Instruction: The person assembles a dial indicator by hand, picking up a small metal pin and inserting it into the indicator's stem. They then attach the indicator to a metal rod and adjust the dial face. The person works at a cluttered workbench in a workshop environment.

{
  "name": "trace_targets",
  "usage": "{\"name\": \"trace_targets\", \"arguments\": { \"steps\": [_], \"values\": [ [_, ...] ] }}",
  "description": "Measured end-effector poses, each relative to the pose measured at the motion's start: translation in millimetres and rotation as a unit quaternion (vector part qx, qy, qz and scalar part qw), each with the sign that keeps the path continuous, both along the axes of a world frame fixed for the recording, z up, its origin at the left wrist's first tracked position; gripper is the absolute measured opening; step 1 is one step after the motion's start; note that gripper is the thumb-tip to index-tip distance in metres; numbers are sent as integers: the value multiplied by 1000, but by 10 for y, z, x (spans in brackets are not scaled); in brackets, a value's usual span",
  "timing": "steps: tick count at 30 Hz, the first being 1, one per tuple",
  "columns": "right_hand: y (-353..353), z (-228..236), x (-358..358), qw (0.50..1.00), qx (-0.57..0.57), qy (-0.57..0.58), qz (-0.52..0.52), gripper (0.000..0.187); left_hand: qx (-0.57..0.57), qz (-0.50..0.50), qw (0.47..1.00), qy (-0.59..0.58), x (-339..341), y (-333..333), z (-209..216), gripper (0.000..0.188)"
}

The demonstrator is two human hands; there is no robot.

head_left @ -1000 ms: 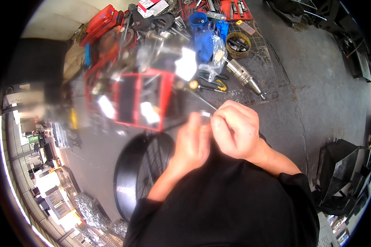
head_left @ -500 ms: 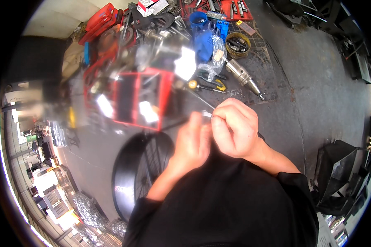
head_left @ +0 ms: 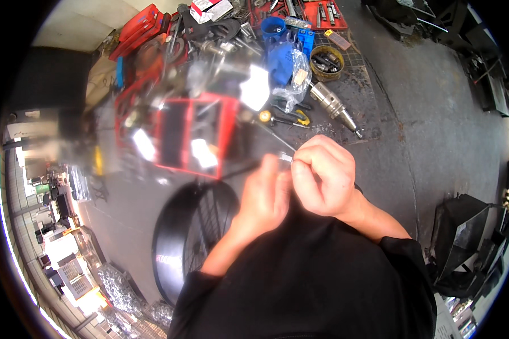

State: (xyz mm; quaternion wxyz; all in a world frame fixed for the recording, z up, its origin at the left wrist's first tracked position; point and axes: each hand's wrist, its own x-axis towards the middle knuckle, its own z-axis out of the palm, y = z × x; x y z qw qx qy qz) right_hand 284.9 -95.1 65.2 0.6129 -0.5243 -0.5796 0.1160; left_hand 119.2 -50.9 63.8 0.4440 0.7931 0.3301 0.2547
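Note:
Close together in front of my dark shirt, both hands are raised over the near edge of the bench. My right hand is closed in a fist, thumb pressed against the curled fingers. A small pale piece shows at its fingertips; its kind cannot be made out. My left hand sits just beside it, fingers bent and slightly blurred, and whatever it holds is hidden. A thin metal rod runs from the bench toward the right fingertips; I cannot tell whether it touches them.
A tapered metal tool holder lies beyond my right hand. Near it are pliers, blue gloves and a yellow tub of metal parts. A blurred red-edged organizer is at left, above a black round-rimmed fan.
Both hands keep nearly the same place and pose. The right hand and the pale piece have shifted very slightly right.

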Motion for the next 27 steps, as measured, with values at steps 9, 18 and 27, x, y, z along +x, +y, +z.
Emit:
{"name": "trace_targets", "arguments": {
  "steps": [9,18,27],
  "values": [
    [-25,-38,22,999,-20,26,9,7,-45,14,999,24,-7,-30,-16,21],
    [-69,-33,51,1000,-14,18,-10,6,-1,26,999,47,35,-58,-13,27],
    [-128,15,92,999,-33,38,-16,13,-61,6,998,29,101,-116,-23,34]
  ]
}}
